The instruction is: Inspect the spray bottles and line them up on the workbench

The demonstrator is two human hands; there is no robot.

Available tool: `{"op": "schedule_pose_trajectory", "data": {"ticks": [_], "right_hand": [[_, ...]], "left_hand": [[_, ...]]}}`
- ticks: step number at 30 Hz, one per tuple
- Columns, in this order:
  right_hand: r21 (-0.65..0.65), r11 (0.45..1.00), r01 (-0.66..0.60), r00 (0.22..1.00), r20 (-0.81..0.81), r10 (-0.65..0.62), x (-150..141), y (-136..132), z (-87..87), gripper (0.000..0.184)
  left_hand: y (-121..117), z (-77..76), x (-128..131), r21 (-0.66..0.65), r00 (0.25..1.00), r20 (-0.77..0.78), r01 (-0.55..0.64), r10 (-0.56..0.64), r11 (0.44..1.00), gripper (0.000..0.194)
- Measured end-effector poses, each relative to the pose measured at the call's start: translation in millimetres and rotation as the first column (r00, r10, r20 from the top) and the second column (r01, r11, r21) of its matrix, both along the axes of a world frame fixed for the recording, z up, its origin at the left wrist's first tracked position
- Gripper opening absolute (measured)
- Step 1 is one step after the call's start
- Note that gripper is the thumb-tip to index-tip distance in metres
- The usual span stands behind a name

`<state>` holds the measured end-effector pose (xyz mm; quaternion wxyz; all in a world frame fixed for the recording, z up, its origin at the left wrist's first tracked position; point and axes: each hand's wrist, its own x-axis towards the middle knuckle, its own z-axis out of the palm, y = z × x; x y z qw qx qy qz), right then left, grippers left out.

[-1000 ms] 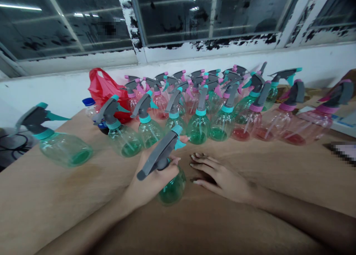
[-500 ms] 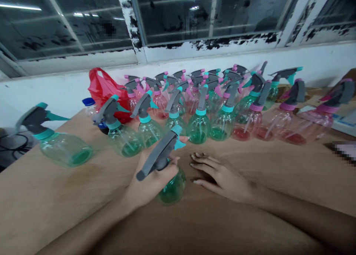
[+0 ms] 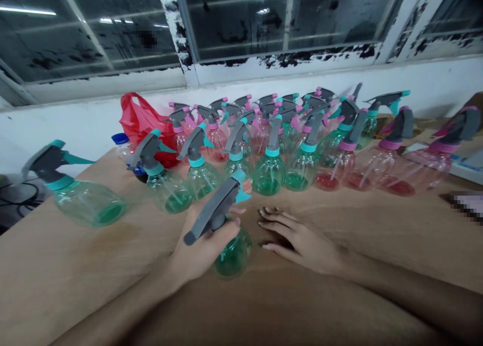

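My left hand [image 3: 206,245] is wrapped round the neck of a green spray bottle [image 3: 234,258] standing on the wooden table in front of me. Its grey spray head [image 3: 217,205] with a turquoise nozzle and trigger points away from me, to the upper right. Some of my left fingers are hidden behind the spray head. To the right of the bottle, my right hand [image 3: 300,238] rests on the table with its fingers stretched out, holding nothing. Just beyond my hands stands another green spray bottle [image 3: 269,175] with a turquoise collar.
Several green and pink spray bottles [image 3: 335,172] crowd the back of the table [image 3: 90,270]. One green bottle [image 3: 88,202] stands apart at the left. A red plastic bag [image 3: 141,119] and a blue-capped bottle [image 3: 121,140] are at the back left. A blurred flat object [image 3: 468,205] lies at the right edge.
The fingers of my left hand have shifted slightly about the bottle's neck and trigger, and the spray head has moved a touch left. My right hand has stayed still.
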<state>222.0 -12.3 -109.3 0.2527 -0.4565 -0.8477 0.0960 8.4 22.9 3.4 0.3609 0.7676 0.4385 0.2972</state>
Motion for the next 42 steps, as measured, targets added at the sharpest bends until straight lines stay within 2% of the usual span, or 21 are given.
{"op": "schedule_pose_trajectory", "data": {"ticks": [2,7,17,24,31,38,42], "right_hand": [[-0.003,1.0,-0.001,1.0,0.006,0.001,0.0,-0.2,0.3,0.045],[-0.001,1.0,0.006,0.999,0.035,-0.006,-0.3,-0.7,0.5,0.045],[0.003,1.0,0.001,1.0,0.02,-0.001,0.2,0.0,-0.6,0.045],[0.007,1.0,-0.003,1.0,0.013,0.003,0.3,0.1,-1.3,0.045],[0.0,1.0,0.0,1.0,0.024,0.0,0.3,0.5,-1.3,0.046],[-0.004,1.0,0.003,0.999,0.042,-0.003,0.1,-0.4,0.1,0.046],[-0.006,1.0,0.01,0.999,0.044,-0.01,-0.2,-0.7,0.4,0.045]], "left_hand": [[-0.4,0.6,1.1,0.021,1.0,-0.023,-0.018,0.018,1.0,0.03],[-1.0,1.0,2.3,0.051,1.0,-0.003,-0.009,0.009,0.999,0.036],[-2.0,4.0,5.7,0.04,0.999,-0.004,-0.033,0.033,0.999,0.031],[-1.9,2.4,4.1,0.043,1.0,0.004,-0.01,0.01,0.999,0.035],[-2.5,4.8,4.3,0.044,1.0,0.018,0.021,-0.022,0.999,0.023],[-1.2,4.5,5.6,0.052,0.998,0.04,0.042,-0.044,0.998,0.04],[-0.5,2.8,3.1,0.06,0.998,0.026,0.054,-0.056,0.997,0.04]]}}
